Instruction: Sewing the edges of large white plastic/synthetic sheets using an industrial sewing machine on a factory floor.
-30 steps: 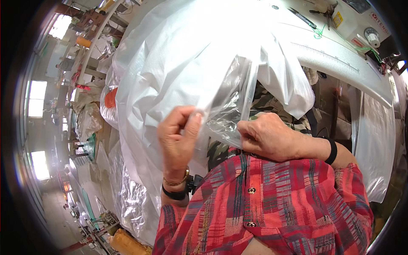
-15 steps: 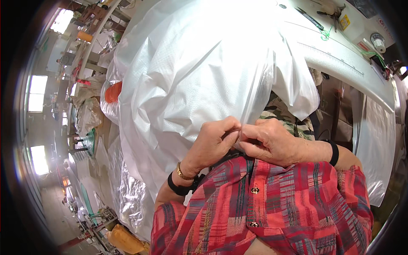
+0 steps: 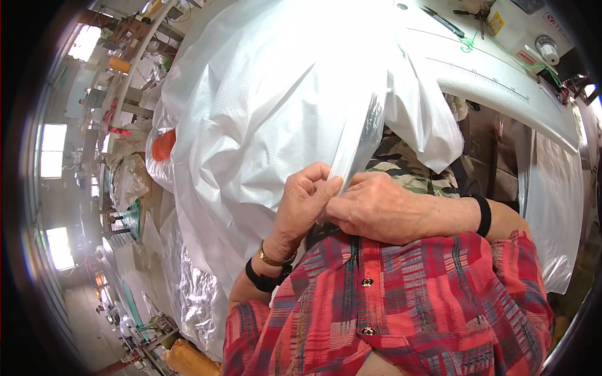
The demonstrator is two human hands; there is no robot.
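A large white woven plastic sheet [image 3: 251, 119] spreads over the table and hangs down to my lap in loose folds. Along its right side runs a folded, shiny edge strip [image 3: 359, 138] that ends between my hands. My left hand [image 3: 304, 195] pinches this edge between thumb and fingers. Right beside it, my right hand [image 3: 382, 210] is closed, back turned up, around the lower end of the same edge; its fingertips are mostly hidden.
A white sewing machine [image 3: 533, 31] stands at the far right on a white work table [image 3: 476, 81] with a printed ruler. Snips [image 3: 444, 22] lie near it. Clear plastic sheeting [image 3: 552, 213] hangs at the right. Crumpled clear film [image 3: 197, 291] and an orange roll [image 3: 163, 145] are at the left.
My right hand has turned over and shifted slightly left, its back now facing up. The sheet's edge strip now shows flat and straight above my fingers.
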